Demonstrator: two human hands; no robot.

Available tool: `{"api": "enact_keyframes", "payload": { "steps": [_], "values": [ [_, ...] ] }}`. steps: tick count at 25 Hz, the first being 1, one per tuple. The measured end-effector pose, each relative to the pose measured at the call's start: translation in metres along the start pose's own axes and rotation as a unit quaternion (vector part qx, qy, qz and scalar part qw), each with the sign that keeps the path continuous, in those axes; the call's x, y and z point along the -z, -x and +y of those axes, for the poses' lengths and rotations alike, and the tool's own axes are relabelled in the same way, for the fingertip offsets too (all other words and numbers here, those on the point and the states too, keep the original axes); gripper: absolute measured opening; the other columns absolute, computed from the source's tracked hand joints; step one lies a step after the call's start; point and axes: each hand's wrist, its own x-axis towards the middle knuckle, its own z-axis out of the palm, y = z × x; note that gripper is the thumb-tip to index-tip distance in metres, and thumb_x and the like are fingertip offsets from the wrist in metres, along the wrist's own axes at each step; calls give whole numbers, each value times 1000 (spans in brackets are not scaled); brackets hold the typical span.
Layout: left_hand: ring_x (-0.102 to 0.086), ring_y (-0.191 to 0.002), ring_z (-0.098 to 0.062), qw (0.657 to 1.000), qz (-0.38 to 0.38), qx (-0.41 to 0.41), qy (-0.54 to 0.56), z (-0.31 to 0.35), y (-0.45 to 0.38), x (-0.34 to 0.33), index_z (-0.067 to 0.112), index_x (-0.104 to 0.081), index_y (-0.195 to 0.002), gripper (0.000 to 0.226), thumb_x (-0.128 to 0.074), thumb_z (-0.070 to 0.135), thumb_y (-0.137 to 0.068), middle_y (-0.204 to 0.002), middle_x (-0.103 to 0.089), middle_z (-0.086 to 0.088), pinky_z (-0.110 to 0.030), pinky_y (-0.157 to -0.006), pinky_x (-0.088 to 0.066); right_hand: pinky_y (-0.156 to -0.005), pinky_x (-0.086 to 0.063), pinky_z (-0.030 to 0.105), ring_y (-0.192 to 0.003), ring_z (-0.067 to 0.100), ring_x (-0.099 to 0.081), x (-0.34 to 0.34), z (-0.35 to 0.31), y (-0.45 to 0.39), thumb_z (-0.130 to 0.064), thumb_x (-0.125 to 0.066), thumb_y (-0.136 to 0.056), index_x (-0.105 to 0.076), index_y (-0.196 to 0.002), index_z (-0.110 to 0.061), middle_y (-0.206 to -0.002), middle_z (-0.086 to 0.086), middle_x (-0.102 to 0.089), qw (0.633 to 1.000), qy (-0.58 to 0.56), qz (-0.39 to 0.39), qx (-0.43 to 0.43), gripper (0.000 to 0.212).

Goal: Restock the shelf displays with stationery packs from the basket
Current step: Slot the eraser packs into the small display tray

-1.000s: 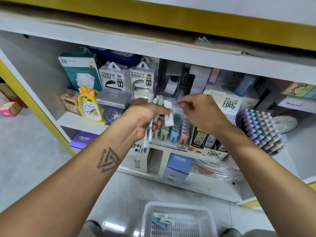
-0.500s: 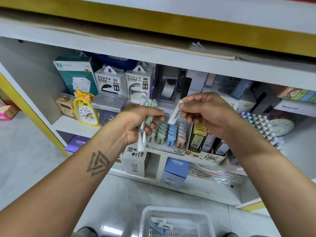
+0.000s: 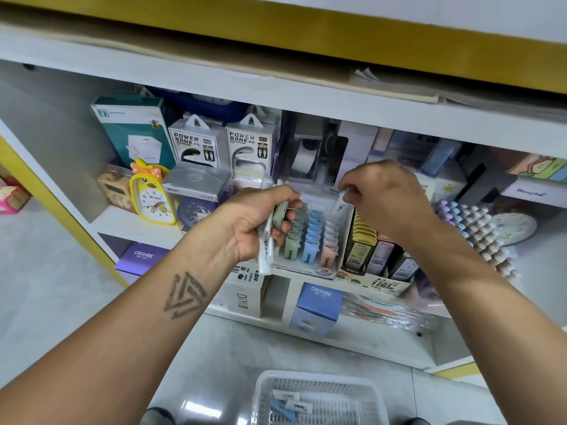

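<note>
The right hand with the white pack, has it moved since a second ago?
Yes. The right hand carried the white pack rightward and down, toward the display tray's right-hand row.

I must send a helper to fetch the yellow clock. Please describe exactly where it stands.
Look at the white shelf, left end. The yellow chick-shaped clock stands upright before the teal box; only it wears a dotted orange bow.

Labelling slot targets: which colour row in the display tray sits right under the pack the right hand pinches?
The pink row, rightmost in the tray; the right hand holds its pack over it, not blue or green.
</note>
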Motion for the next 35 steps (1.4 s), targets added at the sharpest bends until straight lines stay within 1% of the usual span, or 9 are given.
{"api": "enact_keyframes", "payload": {
  "steps": [6, 11, 17, 19, 20, 22, 25, 29, 35],
  "values": [
    [-42, -43, -10, 1000, 11, -7, -11, 0, 0, 3, 8, -65, -83, 13, -63, 18, -91, -62, -53, -2, -15, -35, -29, -68, -47, 31, -85, 28, -66, -15, -12, 2, -14, -66, -91, -65, -100, -19, -91, 2, -70, 996, 69, -40, 35, 11],
    [-43, -43, -10, 1000, 6, -9, 3, 1, 1, 7, 8, -64, -82, 15, -62, 19, -92, -61, -53, -2, -15, -36, -28, -75, -50, 33, -91, 25, -63, -17, -16, -1, -12, -66, -88, -68, -93, -23, -91, -4, -72, 997, 26, -72, 6, 12],
    [-42, -43, -9, 997, -18, -11, 78, 2, -1, 5, 11, -62, -76, 20, -59, 22, -92, -59, -51, 0, -16, -36, -31, -81, -55, 39, -101, 24, -59, -22, -18, 1, -15, -63, -91, -71, -109, -21, -106, 4, -66, 987, 111, -115, 29, 21],
    [-43, -44, -9, 990, -14, -32, 135, 4, -1, 4, 12, -60, -74, 22, -59, 23, -93, -59, -50, 0, -16, -39, -32, -83, -55, 40, -99, 21, -62, -13, -24, -1, -17, -62, -93, -73, -103, -19, -103, 1, -71, 997, 3, -74, 21, 15],
    [-43, -45, -10, 986, -8, -48, 162, 5, -3, 3, 12, -60, -73, 24, -59, 23, -94, -60, -50, 0, -17, -41, -33, -81, -56, 40, -91, 18, -66, -7, -30, -1, -18, -63, -94, -73, -99, -19, -96, 0, -74, 990, -123, -72, -13, 11],
    [-44, -46, -11, 975, 9, -82, 207, 6, -5, 2, 13, -58, -72, 26, -58, 25, -95, -61, -50, 0, -21, -48, -36, -66, -55, 35, -71, 14, -66, 6, -44, 1, -21, -69, -93, -70, -99, -18, -87, 1, -77, 892, -406, -170, -98, 7],
    [-45, -50, -12, 959, 23, -110, 259, 7, -7, -1, 13, -56, -74, 27, -56, 27, -97, -61, -49, 0, -22, -48, -38, -58, -42, 28, -68, 19, -64, 10, -56, 7, -11, -78, -84, -62, -111, -7, -92, 14, -77, 776, -553, -274, -130, 33],
    [-48, -53, -14, 945, 30, -140, 295, 7, -8, 0, 14, -56, -77, 23, -59, 26, -96, -65, -51, -1, -24, -52, -41, -76, -48, 38, -86, 31, -68, 6, -58, 11, -3, -83, -75, -55, -122, -10, -95, 16, -77, 752, -582, -284, -125, 55],
    [-47, -53, -13, 934, 35, -191, 299, 18, -5, 14, 17, -53, -73, 22, -57, 21, -94, -63, -50, 1, -25, -53, -38, -51, -51, 22, -60, 17, -68, 7, -51, 11, 10, -80, -72, -62, -120, -12, -76, 12, -73, 760, -542, -327, -147, 55]
  ]
}}
